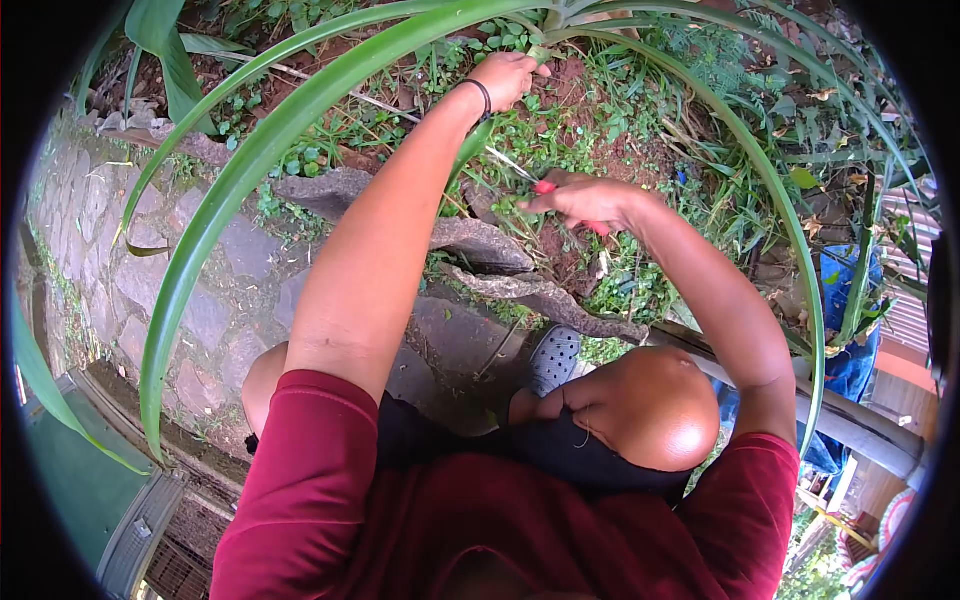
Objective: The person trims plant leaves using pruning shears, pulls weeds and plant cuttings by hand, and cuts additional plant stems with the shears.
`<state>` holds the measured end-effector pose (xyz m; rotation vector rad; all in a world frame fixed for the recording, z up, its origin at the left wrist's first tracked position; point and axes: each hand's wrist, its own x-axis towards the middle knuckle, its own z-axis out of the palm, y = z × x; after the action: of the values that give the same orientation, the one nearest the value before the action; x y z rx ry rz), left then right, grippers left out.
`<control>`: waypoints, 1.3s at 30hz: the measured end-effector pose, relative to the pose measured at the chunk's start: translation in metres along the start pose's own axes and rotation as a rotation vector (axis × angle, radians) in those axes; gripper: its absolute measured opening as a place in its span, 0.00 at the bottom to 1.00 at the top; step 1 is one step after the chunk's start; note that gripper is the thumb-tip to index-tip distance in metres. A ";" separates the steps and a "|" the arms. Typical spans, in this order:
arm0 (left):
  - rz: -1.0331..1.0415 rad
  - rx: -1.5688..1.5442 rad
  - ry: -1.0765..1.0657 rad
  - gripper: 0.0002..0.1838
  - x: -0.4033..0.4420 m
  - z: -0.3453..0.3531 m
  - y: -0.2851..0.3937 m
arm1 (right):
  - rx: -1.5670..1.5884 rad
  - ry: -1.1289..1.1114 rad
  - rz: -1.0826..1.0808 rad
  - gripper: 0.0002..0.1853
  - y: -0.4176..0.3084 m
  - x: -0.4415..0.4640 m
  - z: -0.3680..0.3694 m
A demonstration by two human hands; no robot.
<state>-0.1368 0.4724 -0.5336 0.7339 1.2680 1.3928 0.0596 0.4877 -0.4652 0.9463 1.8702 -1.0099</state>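
My left hand (505, 82) reaches up to the base of a large plant with long arching leaves (270, 130). Its fingers are closed round a green leaf (470, 148), part of which hangs down below the wrist. Lower and to the right, my right hand (590, 203) is closed on a red-handled tool (545, 187). A thin metal blade (512, 164) points from it up and left toward the hanging leaf; whether they touch I cannot tell. The fingers hide most of the handle, so the tool's exact kind is unclear.
Low weeds (600, 125) and reddish soil (565, 85) surround both hands. Upright edging stones (480, 245) separate the bed from a stone-paved path (210, 260). My shoe (555, 358) rests near the edging. A grey pipe (860, 425) and blue material (850, 300) are at the right.
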 end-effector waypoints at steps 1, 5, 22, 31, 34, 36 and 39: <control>0.001 -0.004 0.002 0.16 0.002 0.000 -0.002 | 0.015 0.013 -0.040 0.41 0.006 -0.003 -0.003; 0.069 0.023 -0.012 0.16 0.010 -0.009 -0.012 | 0.045 0.115 -0.072 0.43 0.002 -0.058 -0.034; 0.027 0.180 -0.009 0.18 0.011 0.002 -0.002 | 0.025 0.305 -0.161 0.43 0.013 -0.033 -0.103; -0.004 0.069 -0.032 0.18 0.004 0.006 0.005 | 0.190 0.225 -0.157 0.30 0.017 -0.007 -0.134; -0.028 0.040 -0.055 0.18 0.005 0.003 0.003 | 0.147 0.160 -0.132 0.31 0.020 0.004 -0.148; -0.038 0.035 -0.039 0.17 0.005 0.004 0.004 | 0.009 0.163 -0.057 0.33 0.017 0.004 -0.153; -0.029 0.049 -0.010 0.17 0.002 0.005 0.006 | -0.177 0.242 -0.007 0.37 0.009 0.003 -0.155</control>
<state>-0.1343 0.4764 -0.5269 0.7526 1.3035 1.3372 0.0219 0.6297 -0.4135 0.9911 2.1241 -0.7440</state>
